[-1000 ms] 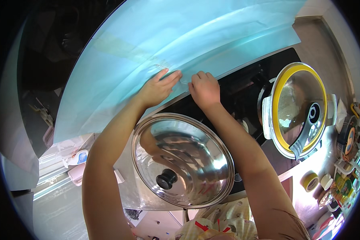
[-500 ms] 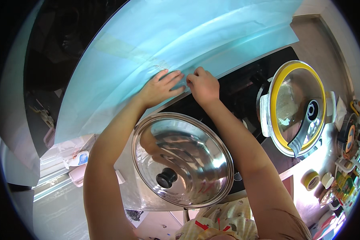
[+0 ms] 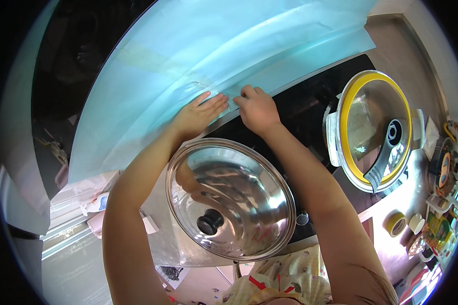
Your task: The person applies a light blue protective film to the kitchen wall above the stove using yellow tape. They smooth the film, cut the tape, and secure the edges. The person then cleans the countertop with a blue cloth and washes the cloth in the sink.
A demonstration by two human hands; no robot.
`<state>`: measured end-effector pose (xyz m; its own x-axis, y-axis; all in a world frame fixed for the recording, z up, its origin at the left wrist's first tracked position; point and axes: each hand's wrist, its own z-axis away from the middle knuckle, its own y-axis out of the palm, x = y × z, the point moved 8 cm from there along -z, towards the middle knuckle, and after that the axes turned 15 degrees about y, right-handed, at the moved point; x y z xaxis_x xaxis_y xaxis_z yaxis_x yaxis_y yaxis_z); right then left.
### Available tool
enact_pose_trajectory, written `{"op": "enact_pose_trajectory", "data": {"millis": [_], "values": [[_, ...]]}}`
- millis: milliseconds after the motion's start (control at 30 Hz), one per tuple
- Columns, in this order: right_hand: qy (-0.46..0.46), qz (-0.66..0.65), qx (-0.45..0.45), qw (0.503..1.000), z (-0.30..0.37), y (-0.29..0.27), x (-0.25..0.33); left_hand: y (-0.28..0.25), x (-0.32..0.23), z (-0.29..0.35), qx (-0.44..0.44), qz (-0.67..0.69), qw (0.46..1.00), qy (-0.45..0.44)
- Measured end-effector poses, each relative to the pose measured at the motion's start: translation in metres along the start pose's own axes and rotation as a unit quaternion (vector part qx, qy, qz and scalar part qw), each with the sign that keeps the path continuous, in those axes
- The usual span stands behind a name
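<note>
Steel counter [image 3: 420,56], bare metal at upper right of frame, carries a black glass hob [image 3: 305,113] that runs obliquely through the centre.

Nearest, lower edge: patterned clothing [image 3: 290,267] with red marks. Just above it, a domed metal lid [image 3: 249,188], tilted, black knob [image 3: 210,221] toward lower left of the frame. Lower right: roll of tape [image 3: 396,224], on its side, a small white round piece [image 3: 416,223] just beside it.

Right of centre: a pot with a yellow-ringed glass lid [image 3: 364,114]; dark grey handle [image 3: 379,161] on the glass.

Hands, upper centre. Left hand [image 3: 198,117]: laid flat on the light blue sheet [image 3: 152,76], fingers extended, slightly apart. Right hand [image 3: 258,110]: fingers curled, thumb and forefinger close together at the sheet's lower edge, near the left fingertips; cannot tell whether anything is pinched.

Sheet: fills upper centre, lightly creased, its lower margin along the hob's far side.

Farthest, upper left: dark glossy panel [image 3: 68,66] bordering the sheet.
</note>
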<state>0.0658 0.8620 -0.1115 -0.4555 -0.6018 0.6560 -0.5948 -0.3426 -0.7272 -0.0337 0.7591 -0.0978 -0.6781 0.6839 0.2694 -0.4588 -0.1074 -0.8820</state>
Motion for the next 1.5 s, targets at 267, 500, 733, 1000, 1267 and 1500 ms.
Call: {"op": "enact_pose_trajectory", "data": {"millis": [267,500,733,1000,1267,1500], "values": [[-0.029,0.019,0.043,0.998,0.011,-0.008,0.007,0.006,-0.015,0.010,-0.012,-0.033,0.998,0.053],[-0.118,0.063,0.013,0.991,0.020,-0.012,0.023,0.003,-0.011,0.014,-0.076,0.065,0.994,0.045],[-0.124,0.071,0.033,0.989,0.023,-0.006,0.024,0.017,-0.026,0.027,-0.080,0.050,0.993,0.065],[-0.110,0.088,0.081,0.987,0.021,0.000,0.021,0.028,-0.020,0.026,-0.099,0.265,0.959,0.000],[-0.080,-0.021,0.070,0.994,0.020,-0.014,0.015,0.055,-0.029,0.041,-0.040,0.172,0.980,0.094],[0.000,-0.176,-0.017,0.984,0.105,-0.118,-0.020,0.044,-0.022,0.032,-0.019,0.225,0.971,0.079]]}}
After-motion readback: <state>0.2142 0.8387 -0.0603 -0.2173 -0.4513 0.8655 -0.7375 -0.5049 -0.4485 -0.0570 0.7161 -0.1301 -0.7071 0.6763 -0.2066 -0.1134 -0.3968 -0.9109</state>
